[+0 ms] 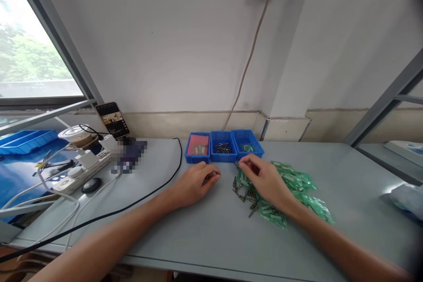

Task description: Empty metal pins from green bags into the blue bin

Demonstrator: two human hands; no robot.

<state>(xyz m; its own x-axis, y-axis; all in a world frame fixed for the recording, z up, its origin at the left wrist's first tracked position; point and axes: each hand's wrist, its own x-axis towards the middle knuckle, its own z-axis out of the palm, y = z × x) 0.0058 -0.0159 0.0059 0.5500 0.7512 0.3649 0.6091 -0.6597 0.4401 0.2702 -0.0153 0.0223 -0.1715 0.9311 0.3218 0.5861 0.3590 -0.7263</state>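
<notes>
My left hand (200,181) rests on the grey table (185,233), its fingers curled into a pinch; whatever is between them is hidden or too small to name. Above a heap of green plastic bags (294,180), my right hand (264,180) is closed, thumb against fingers. A small dark metal pin (236,165) shows at its fingertips. More loose metal pins (253,194) lie scattered below that hand, beside the bags. Behind the hands stand three blue bins: the left bin (198,159) has a pink sheet and small parts, the middle bin (224,157) dark pins, the right bin (253,135) small pale pieces.
A black cable (148,194) crosses the table left of my left arm. Further left are a power strip (82,176), a black mouse (91,185), a propped phone (113,120) and a lidded cup (73,134). The wall stands behind the bins; a clear plastic bag (408,200) lies far right.
</notes>
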